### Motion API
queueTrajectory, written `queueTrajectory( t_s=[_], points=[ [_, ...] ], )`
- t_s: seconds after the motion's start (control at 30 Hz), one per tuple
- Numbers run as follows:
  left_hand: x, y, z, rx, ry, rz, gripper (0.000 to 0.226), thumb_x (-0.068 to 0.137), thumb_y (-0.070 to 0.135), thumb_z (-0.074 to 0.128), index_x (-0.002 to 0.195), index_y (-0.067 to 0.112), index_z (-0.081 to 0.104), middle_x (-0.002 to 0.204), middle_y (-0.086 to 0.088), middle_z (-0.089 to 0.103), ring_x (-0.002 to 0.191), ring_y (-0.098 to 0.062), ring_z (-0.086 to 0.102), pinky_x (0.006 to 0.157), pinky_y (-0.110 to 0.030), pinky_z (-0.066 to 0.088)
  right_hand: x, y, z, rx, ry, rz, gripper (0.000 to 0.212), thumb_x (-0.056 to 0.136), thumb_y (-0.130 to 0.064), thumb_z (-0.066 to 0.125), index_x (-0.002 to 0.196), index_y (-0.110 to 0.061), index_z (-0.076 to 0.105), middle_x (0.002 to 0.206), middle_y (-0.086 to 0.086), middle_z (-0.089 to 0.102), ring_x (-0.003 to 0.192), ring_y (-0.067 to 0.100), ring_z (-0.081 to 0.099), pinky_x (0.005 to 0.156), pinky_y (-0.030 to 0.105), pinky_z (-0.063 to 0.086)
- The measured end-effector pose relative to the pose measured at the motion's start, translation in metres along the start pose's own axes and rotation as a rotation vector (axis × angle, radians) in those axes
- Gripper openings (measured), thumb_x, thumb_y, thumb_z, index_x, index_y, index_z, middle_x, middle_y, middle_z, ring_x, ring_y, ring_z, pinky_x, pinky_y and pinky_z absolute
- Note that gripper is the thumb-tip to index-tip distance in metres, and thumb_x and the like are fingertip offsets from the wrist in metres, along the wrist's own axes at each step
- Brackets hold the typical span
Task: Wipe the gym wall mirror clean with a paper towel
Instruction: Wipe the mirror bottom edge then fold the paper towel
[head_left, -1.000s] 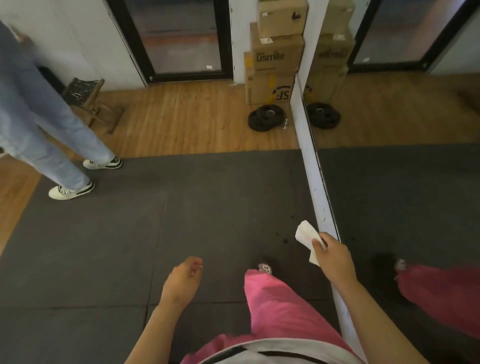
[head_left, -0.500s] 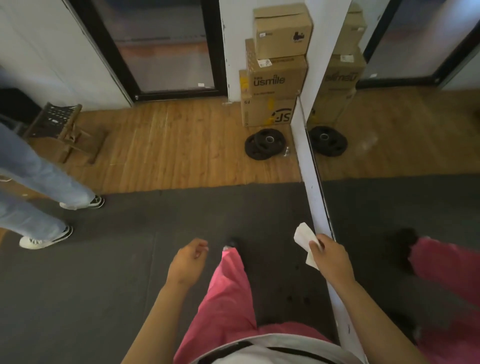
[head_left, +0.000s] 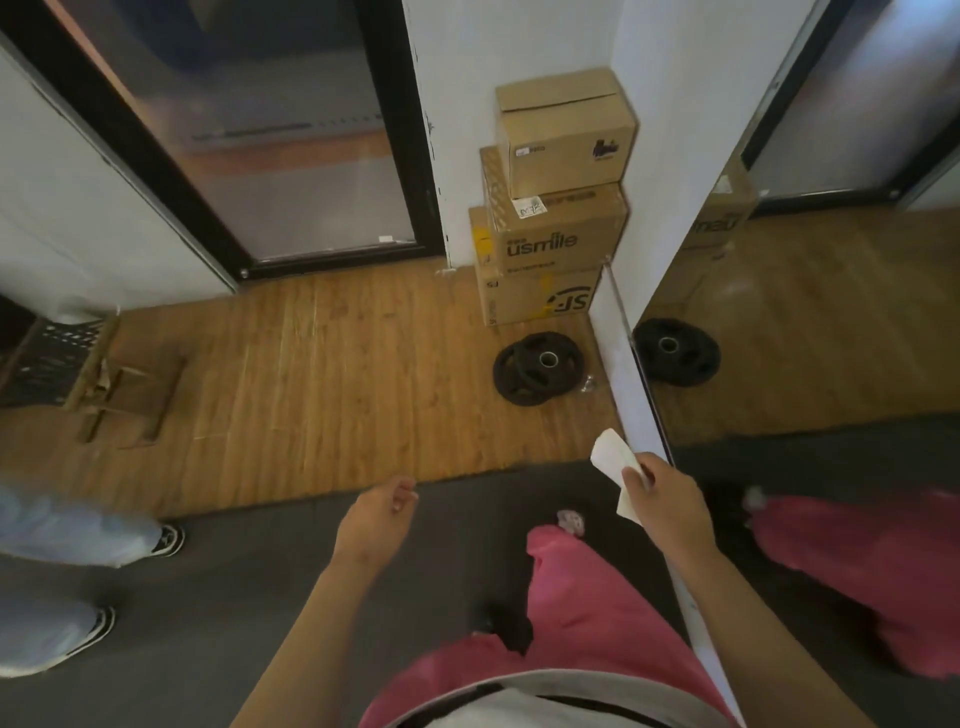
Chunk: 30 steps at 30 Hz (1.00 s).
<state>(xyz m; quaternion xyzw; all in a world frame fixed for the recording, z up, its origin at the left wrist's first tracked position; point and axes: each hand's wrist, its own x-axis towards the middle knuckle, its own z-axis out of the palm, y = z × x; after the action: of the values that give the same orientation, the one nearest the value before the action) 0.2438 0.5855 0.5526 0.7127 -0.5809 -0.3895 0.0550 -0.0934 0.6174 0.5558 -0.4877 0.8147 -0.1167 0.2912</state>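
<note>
One towel (head_left: 612, 456), three boxes (head_left: 563, 236), two plates (head_left: 535, 370)

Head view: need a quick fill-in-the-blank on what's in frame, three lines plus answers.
1. The right hand pinches a folded white ____.
2. The left hand holds ____.
3. Beside the mirror edge stand ____ stacked cardboard boxes.
Missing words: paper towel; nothing; three.
</note>
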Motion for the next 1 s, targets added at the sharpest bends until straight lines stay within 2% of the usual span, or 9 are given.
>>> queueTrajectory(
  t_s=[0.17,0.37,0.5,0.57,0.63,0.73,0.83,0.93,1.0],
  points=[
    [0.096,0.042,0.001,0.020,-0.047,0.030,0.020,0.098,0.016,0.057,0.116,0.015,0.065,0.104,-0.002,0.070,0.102,-0.024,0.066,0.089,-0.035,0.052,0.096,-0.028,-0.006,-0.035,-0.117,-0.064,0.027,0.103,-0.025,0.050,0.120,-0.010,0.063,0.110,0.009,0.069,0.101,0.023,0.064,0.075,0.027,0.039],
    [0.204,0.145,-0.005,-0.055,-0.047,0.021,0.021,0.101,0.020,0.053,0.120,0.015,0.062,0.103,0.002,0.065,0.094,-0.016,0.062,0.073,-0.026,0.045,0.241,-0.066,-0.072,-0.079,-0.134,-0.164,0.024,0.102,-0.025,0.052,0.117,-0.009,0.063,0.111,0.010,0.069,0.100,0.024,0.065,0.082,0.036,0.053],
    [0.252,0.215,-0.029,-0.167,-0.022,0.072,0.027,0.103,0.024,0.051,0.127,0.015,0.060,0.111,0.003,0.064,0.101,-0.012,0.060,0.082,-0.026,0.049,0.305,-0.108,-0.120,-0.057,-0.105,-0.200,0.026,0.102,-0.023,0.053,0.119,-0.006,0.063,0.111,0.013,0.068,0.097,0.025,0.065,0.083,0.040,0.056],
    [0.268,0.243,-0.043,-0.218,-0.007,0.107,0.026,0.103,0.026,0.051,0.126,0.018,0.060,0.110,0.007,0.064,0.097,-0.003,0.059,0.078,-0.013,0.047,0.326,-0.131,-0.133,-0.029,-0.095,-0.237,0.025,0.102,-0.023,0.053,0.117,-0.006,0.063,0.107,0.010,0.067,0.091,0.019,0.061,0.080,0.034,0.055],
    [0.280,0.276,-0.058,-0.318,-0.006,0.146,0.025,0.102,0.025,0.054,0.126,0.020,0.060,0.107,0.016,0.063,0.097,0.009,0.056,0.082,-0.008,0.047,0.344,-0.155,-0.145,0.018,-0.078,-0.287,0.024,0.102,-0.024,0.053,0.118,-0.008,0.062,0.102,0.000,0.060,0.091,0.013,0.056,0.075,0.025,0.049],
    [0.294,0.328,-0.077,-0.476,-0.074,0.231,0.034,0.099,0.024,0.059,0.133,0.026,0.053,0.114,0.021,0.059,0.110,0.005,0.056,0.095,-0.012,0.046,0.366,-0.193,-0.160,0.101,0.001,-0.383,0.022,0.101,-0.023,0.055,0.116,-0.010,0.063,0.097,-0.006,0.056,0.090,0.012,0.058,0.071,0.022,0.046],
    [0.307,0.371,-0.098,-0.664,-0.228,0.320,0.055,0.096,0.027,0.064,0.144,0.030,0.038,0.131,0.016,0.054,0.114,0.008,0.055,0.097,-0.013,0.046,0.375,-0.225,-0.167,0.197,0.066,-0.490,0.026,0.100,-0.029,0.057,0.121,-0.015,0.063,0.104,-0.009,0.059,0.098,0.012,0.060,0.082,0.030,0.052],
    [0.320,0.401,-0.113,-0.942,-0.335,0.351,0.057,0.094,0.031,0.066,0.145,0.026,0.042,0.136,0.005,0.060,0.123,-0.009,0.058,0.102,-0.028,0.049,0.381,-0.245,-0.162,0.282,0.065,-0.647,0.036,0.098,-0.052,0.049,0.122,-0.027,0.060,0.118,-0.011,0.059,0.113,0.002,0.053,0.094,0.033,0.049],
    [0.328,0.411,-0.119,-1.123,-0.344,0.301,0.051,0.094,0.029,0.064,0.142,0.024,0.047,0.133,-0.001,0.064,0.123,-0.019,0.061,0.101,-0.036,0.051,0.384,-0.253,-0.157,0.243,0.057,-0.722,0.040,0.095,-0.050,0.052,0.131,-0.034,0.055,0.136,-0.014,0.052,0.127,0.007,0.048,0.106,0.033,0.042]
  ],
)
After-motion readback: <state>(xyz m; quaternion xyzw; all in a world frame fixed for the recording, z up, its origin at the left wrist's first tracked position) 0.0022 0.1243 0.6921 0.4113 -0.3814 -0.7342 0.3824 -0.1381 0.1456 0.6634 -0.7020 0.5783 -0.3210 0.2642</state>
